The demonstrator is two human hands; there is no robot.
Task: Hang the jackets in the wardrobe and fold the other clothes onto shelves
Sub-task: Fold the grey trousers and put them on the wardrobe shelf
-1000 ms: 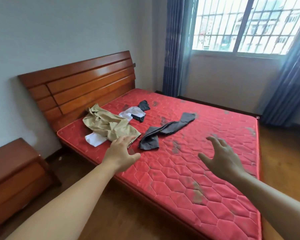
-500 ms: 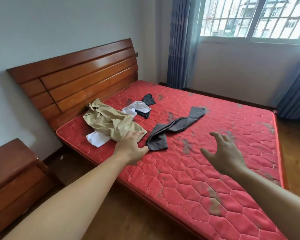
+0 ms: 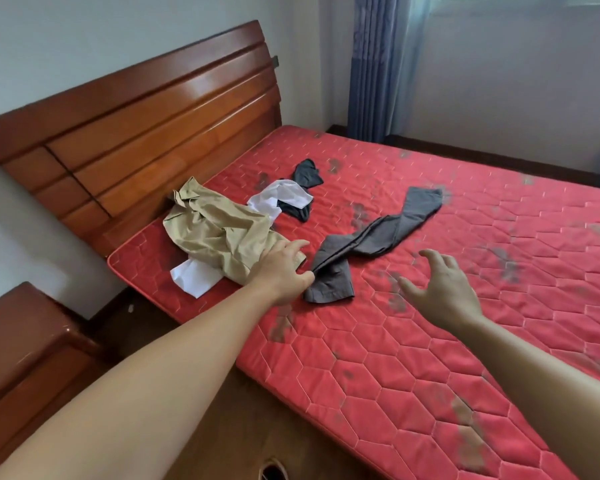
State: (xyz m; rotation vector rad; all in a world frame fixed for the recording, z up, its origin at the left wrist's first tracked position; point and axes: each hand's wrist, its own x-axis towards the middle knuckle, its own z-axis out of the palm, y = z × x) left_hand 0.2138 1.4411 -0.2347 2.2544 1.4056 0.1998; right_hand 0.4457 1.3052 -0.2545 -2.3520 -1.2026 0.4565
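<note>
I see the red mattress [image 3: 430,306] carrying a crumpled khaki jacket [image 3: 219,233] near the headboard [image 3: 136,133], grey trousers [image 3: 371,237] just beside it. My left hand [image 3: 281,268] rests on the jacket's near edge, fingers extended; my right hand [image 3: 440,289] hovers spread, holding nothing.

A bedroom in a home: a bed [image 3: 430,306] with a bare red quilted mattress and a wooden headboard [image 3: 129,133], a wooden nightstand [image 3: 25,355] beside it, blue curtains [image 3: 374,67] by a window, plain walls, wood floor, and clothes [image 3: 222,237] strewn on the mattress.
</note>
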